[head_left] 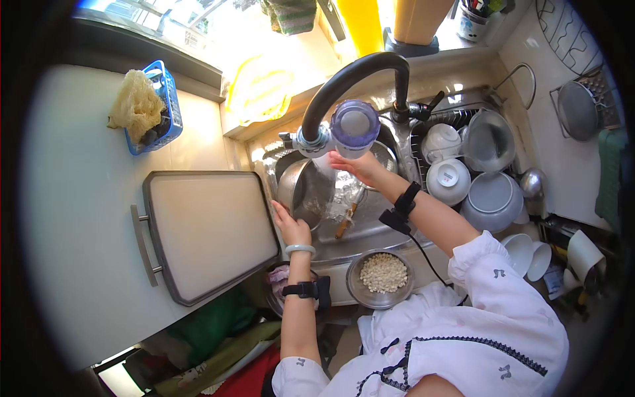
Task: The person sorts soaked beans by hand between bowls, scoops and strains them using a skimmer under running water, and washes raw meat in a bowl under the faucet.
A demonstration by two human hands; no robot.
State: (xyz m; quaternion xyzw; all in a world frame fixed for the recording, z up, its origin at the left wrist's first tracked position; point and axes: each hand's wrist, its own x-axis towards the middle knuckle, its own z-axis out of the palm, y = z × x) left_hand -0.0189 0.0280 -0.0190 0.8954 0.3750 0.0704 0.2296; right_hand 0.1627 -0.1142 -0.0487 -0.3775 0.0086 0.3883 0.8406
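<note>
A metal pot [305, 198] stands tilted in the sink, its mouth facing right. My left hand [293, 229] grips its near side, with part of the fingers hidden behind the wall. My right hand [360, 168] is under the tap's purple-and-clear filter [355, 127], fingers stretched out beside the running water [324, 169]; nothing shows in it. The black curved tap [357, 63] arches above both hands. Below, splashing water and a brown-handled utensil [346, 221] lie in the sink [380, 231]. Behind my right wrist is another round metal vessel [383, 162], partly covered.
Bowls [448, 180] fill a dish rack on the right. A bowl of pale kernels or beans [383, 273] sits at the sink's front edge. On the left counter are a cutting board [211, 231] and a blue basket [173, 109] with a loofah [135, 102].
</note>
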